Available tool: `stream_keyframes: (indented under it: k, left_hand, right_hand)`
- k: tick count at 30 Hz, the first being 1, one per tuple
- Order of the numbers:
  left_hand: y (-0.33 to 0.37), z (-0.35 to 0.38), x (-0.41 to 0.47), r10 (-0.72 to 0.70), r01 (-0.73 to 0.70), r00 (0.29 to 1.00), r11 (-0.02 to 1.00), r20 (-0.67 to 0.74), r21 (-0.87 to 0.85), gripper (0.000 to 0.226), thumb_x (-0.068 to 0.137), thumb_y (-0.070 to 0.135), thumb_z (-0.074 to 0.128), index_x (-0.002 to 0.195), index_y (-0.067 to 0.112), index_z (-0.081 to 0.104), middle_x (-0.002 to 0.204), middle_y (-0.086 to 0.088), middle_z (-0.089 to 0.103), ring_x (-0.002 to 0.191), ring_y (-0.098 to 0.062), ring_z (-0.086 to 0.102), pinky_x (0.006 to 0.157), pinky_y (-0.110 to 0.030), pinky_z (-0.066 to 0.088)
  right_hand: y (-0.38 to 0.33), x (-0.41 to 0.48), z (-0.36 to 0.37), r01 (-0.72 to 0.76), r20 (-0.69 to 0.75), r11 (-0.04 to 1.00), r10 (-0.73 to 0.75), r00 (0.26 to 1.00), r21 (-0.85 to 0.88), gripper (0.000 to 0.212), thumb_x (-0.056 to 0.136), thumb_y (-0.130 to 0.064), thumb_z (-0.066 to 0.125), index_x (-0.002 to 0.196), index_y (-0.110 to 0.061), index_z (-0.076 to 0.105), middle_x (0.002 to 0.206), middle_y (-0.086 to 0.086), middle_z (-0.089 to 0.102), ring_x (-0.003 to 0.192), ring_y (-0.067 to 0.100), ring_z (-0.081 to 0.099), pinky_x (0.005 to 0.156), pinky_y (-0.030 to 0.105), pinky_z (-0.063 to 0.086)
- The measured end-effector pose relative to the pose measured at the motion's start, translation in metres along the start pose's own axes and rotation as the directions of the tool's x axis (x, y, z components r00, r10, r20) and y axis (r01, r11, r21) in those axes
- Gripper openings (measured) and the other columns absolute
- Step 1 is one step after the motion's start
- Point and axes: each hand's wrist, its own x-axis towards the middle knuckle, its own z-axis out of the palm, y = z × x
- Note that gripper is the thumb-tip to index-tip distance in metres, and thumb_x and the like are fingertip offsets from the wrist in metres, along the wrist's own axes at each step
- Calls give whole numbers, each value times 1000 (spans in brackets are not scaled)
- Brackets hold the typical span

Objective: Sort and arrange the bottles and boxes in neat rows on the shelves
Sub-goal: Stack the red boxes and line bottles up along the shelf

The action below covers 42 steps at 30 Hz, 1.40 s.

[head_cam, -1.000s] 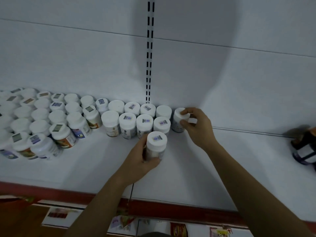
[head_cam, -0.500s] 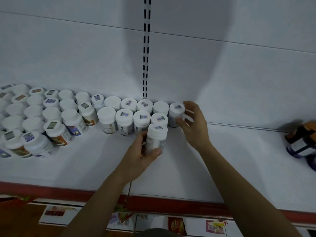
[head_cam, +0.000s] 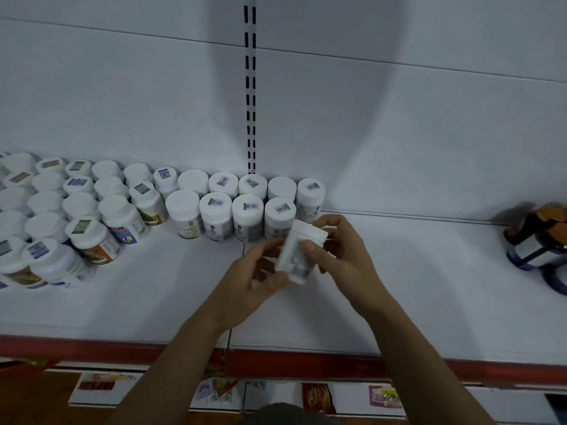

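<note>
On the white shelf [head_cam: 429,286] with its red front edge [head_cam: 92,348] and slotted back wall [head_cam: 250,87], white-capped bottles [head_cam: 216,210] stand in rows, while the left hand [head_cam: 251,280] and right hand [head_cam: 343,256] grip one tilted bottle [head_cam: 294,265].

Both hands [head_cam: 245,280] [head_cam: 346,259] round tilted btl [head_cam: 292,256]
</note>
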Motion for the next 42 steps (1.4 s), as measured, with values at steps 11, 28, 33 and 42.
stream_keyframes:
  k: [11,28,33,42]
  left_hand:
    - [1,4,-2,23,-30,998,992,58,119,29,104,30,50,131,25,61,117,15,71,109,-14,67,92,-29,53]
    - [-21,19,2,168,-90,985,670,-32,737,30,91,31,50,117,25,64,119,8,47,118,-14,42,92,-32,28]
    - [-19,17,1,153,-87,988,687,-27,722,27,91,29,53,115,24,65,118,7,48,118,-15,43,93,-32,28]
    - [-16,16,1,106,-77,994,662,8,745,29,91,31,53,117,26,65,119,7,49,117,-17,43,91,-36,32]
  right_hand:
    - [-10,2,-13,-194,82,975,186,979,107,23,91,-34,62,102,-15,53,107,8,71,93,17,65,71,33,51]
    - [9,51,-5,-20,-183,868,-81,980,-496,47,71,-29,91,99,-27,53,108,-10,65,89,5,61,69,16,45]
    - [16,54,-2,-8,-230,855,-131,964,-518,50,71,-33,91,102,-27,52,110,-7,62,92,8,58,70,13,43]
    - [25,47,-9,32,-179,907,-117,977,-420,73,72,-34,91,123,-35,39,112,-13,58,102,3,59,73,25,58]
